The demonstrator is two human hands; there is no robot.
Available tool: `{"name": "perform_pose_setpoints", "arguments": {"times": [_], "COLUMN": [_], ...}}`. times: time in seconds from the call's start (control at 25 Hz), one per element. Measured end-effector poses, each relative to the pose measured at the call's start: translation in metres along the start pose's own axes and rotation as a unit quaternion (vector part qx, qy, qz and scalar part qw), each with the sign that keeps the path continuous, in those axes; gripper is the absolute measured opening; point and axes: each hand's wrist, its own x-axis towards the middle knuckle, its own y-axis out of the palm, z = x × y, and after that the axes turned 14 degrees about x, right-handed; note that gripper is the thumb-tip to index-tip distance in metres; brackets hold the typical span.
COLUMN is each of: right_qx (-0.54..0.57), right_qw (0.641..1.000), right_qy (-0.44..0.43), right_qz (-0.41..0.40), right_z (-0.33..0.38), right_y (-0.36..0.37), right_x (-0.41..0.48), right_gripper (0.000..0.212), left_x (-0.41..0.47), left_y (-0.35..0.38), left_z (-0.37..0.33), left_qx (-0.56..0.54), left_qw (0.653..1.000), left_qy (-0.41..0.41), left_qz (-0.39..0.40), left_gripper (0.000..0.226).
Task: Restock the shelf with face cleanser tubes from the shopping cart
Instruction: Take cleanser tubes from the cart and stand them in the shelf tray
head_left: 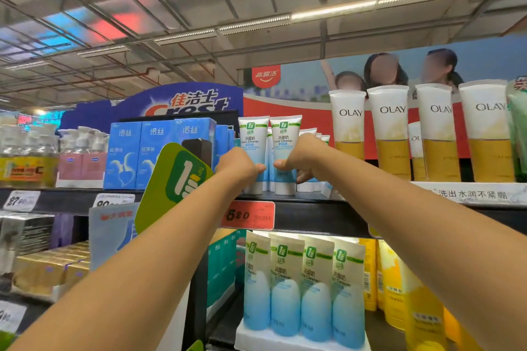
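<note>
As left hand [238, 164], right hand [299, 162] hold "Face Cleaner" tubes [252, 135], OLAY [392, 128] alongside

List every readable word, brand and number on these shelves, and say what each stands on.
"OLAY": yellow tubes
"Face Cleaner", "洗面奶": cleanser tubes
"Crest", "佳洁士": blue sign
"高露洁": red badge
"620": red tag
"87": white tag
"洗出水润不紧绷": shelf strip
"1": green sign
Blue boxes and the other price tags: too blurred to read.
</note>
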Motion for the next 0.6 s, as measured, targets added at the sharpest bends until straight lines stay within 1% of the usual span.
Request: {"name": "perform_pose_setpoints", "arguments": {"times": [0.08,0.16,0.24,0.36,0.52,0.6], "right_qx": [-0.008,-0.025,-0.051,-0.061,-0.091,-0.111], "right_qw": [1.000,0.999,0.997,0.997,0.994,0.991], "right_qy": [0.016,0.027,0.023,-0.002,-0.021,-0.028], "right_qz": [-0.007,-0.035,-0.059,-0.057,-0.059,-0.063], "right_z": [-0.003,-0.007,-0.009,-0.013,-0.018,-0.019], "right_y": [0.002,0.004,0.005,0.010,0.014,0.017], "right_x": [0.008,0.015,0.022,0.031,0.041,0.043], "right_gripper": [0.043,0.039,0.035,0.032,0.044,0.043], "left_x": [0.007,0.014,0.021,0.025,0.028,0.029], "left_y": [0.003,0.008,0.013,0.021,0.027,0.027], "left_z": [0.001,0.002,0.001,-0.001,-0.003,-0.004], "left_qx": [0.006,0.003,0.015,0.026,0.017,0.022], "left_qw": [1.000,1.000,1.000,1.000,1.000,1.000], "left_qy": [-0.004,-0.010,-0.013,-0.011,-0.007,-0.007], "left_qz": [0.006,0.007,0.001,-0.013,-0.013,-0.011], "left_gripper": [0.045,0.044,0.044,0.046,0.052,0.053]}}
